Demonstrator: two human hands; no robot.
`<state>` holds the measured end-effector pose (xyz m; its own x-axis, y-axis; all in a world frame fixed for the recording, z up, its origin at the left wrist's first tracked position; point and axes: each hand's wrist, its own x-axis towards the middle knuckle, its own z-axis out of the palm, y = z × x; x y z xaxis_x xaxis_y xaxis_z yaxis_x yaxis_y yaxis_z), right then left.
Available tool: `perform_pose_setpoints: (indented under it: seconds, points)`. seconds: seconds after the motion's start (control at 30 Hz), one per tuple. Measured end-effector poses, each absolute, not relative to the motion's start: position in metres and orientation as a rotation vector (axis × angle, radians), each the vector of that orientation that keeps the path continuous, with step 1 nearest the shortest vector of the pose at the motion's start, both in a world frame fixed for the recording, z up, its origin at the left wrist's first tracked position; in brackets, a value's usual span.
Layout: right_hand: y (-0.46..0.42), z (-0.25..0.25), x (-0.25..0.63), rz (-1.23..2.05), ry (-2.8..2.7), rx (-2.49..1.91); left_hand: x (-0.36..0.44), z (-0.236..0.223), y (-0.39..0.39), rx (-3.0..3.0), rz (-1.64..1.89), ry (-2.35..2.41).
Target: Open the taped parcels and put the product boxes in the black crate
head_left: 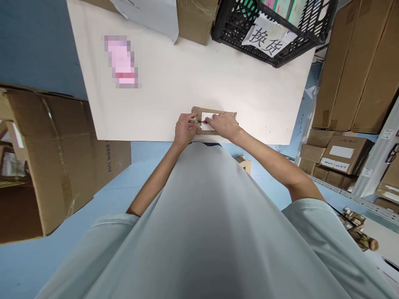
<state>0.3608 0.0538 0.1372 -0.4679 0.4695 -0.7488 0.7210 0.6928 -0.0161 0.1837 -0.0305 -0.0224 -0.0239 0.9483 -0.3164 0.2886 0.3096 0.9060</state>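
Observation:
A small flat cardboard package with a white label lies at the front edge of the white table. My left hand is closed around the package's left end, fingers bent over shiny clear tape there. Across the label reaches my right hand, its fingers pinched on a small red tool. A thin dark tip on the tool points left toward the taped end. My fingers hide most of the tool, so its exact kind cannot be made out.
A black plastic crate with a handwritten paper sign stands at the table's back right, beside a cardboard box. A blurred pink item lies back left. A large open carton stands left; shelves of boxes line the right.

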Motion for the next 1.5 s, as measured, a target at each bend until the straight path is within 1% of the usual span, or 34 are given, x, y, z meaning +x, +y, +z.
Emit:
perform_pose_setpoints:
  seconds: [0.13, 0.23, 0.47, 0.63, 0.87, 1.17, 1.37, 1.5]
  points:
    - [0.055, 0.140, 0.371, -0.404, 2.102, 0.929, 0.187, -0.016, -0.030, 1.152, 0.781, 1.588]
    - [0.054, 0.142, 0.398, -0.390, 2.036, 0.960, 0.190, -0.011, -0.030, 1.138, 0.760, 1.625]
    - [0.044, 0.145, 0.470, -0.473, 1.983, 1.117, 0.201, -0.009, -0.034, 1.162, 0.744, 1.746]
    - [0.036, 0.143, 0.501, -0.497, 1.961, 1.132, 0.204, -0.010, -0.036, 1.141, 0.773, 1.791]
    - [0.025, 0.151, 0.512, -0.590, 2.046, 1.165, 0.205, -0.003, -0.035, 1.154, 0.729, 1.829]
    - [0.025, 0.131, 0.528, -0.577, 2.063, 1.158, 0.202, -0.002, -0.035, 1.154, 0.693, 1.847]
    - [0.030, 0.139, 0.512, -0.609, 2.065, 1.177, 0.205, -0.006, -0.034, 1.173, 0.695, 1.884]
    - [0.038, 0.132, 0.512, -0.652, 2.095, 1.165, 0.205, -0.008, -0.033, 1.165, 0.708, 1.895]
